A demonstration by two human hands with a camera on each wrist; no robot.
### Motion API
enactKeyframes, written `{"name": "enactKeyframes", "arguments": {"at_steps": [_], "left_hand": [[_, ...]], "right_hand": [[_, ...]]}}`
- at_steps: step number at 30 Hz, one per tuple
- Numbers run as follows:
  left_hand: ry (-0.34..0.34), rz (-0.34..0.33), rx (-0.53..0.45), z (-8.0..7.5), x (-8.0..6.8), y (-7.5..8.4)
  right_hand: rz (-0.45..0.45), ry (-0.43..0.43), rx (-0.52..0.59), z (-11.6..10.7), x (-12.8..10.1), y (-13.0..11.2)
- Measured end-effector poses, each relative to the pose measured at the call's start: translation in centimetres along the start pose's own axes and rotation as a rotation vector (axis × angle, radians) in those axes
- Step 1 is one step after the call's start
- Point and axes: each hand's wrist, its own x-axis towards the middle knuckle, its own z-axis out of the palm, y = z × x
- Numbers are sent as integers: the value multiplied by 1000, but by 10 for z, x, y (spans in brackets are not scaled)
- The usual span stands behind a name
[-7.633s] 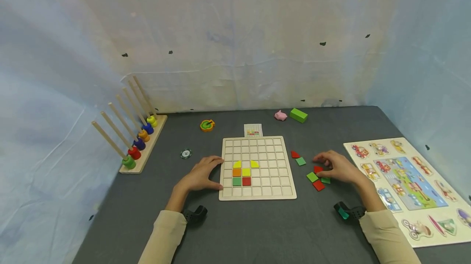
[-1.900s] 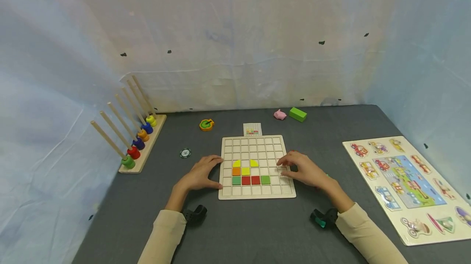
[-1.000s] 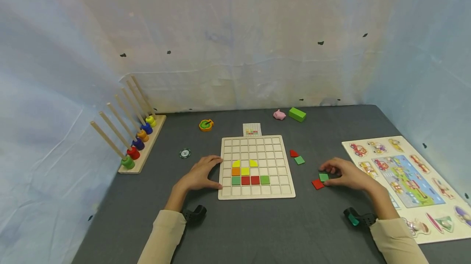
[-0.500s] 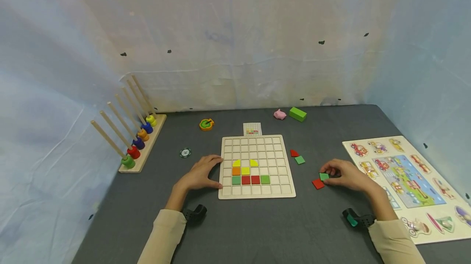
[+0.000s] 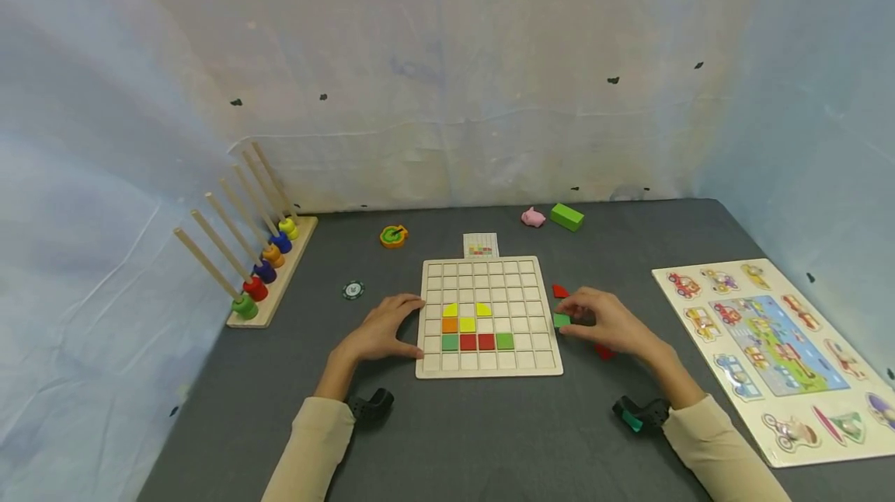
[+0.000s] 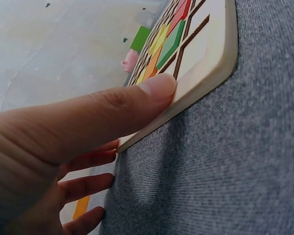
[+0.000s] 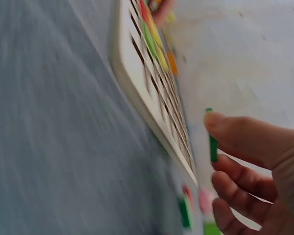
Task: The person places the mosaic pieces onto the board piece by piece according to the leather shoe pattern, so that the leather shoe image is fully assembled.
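A wooden grid board lies on the dark table, with orange, yellow, green and red tiles in some of its cells. My left hand rests at the board's left edge, fingers spread, its thumb touching the rim in the left wrist view. Just off the board's right edge, my right hand pinches a green square tile between thumb and finger, held above the table. Behind that hand lies a red rounded tile. A red square tile is partly hidden below it; another green tile shows in the right wrist view.
A pattern card touches the board's far edge. Leftward stand a poker chip and a peg stacker. A round orange-green toy, pink pig and green block line the back. A picture puzzle lies right.
Over the span, a red square and a light green tile have been added to the board's row. My right hand has picked up a green tile and moved left; my left hand stays put.
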Motion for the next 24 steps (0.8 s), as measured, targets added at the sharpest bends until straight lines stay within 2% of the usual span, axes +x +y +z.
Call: {"name": "enactKeyframes", "arguments": {"at_steps": [6, 11, 17, 24], "left_hand": [[-9, -7, -5, -2, -1, 5], [-6, -6, -4, -1, 0, 4], [-7, -4, -1, -2, -1, 5], [-6, -6, -1, -3, -1, 6]], "right_hand": [[-42, -2, 43, 29, 16, -19], [-96, -34, 84, 44, 22, -22], [-137, -41, 62, 48, 24, -22], [-138, -68, 69, 46, 23, -21]]}}
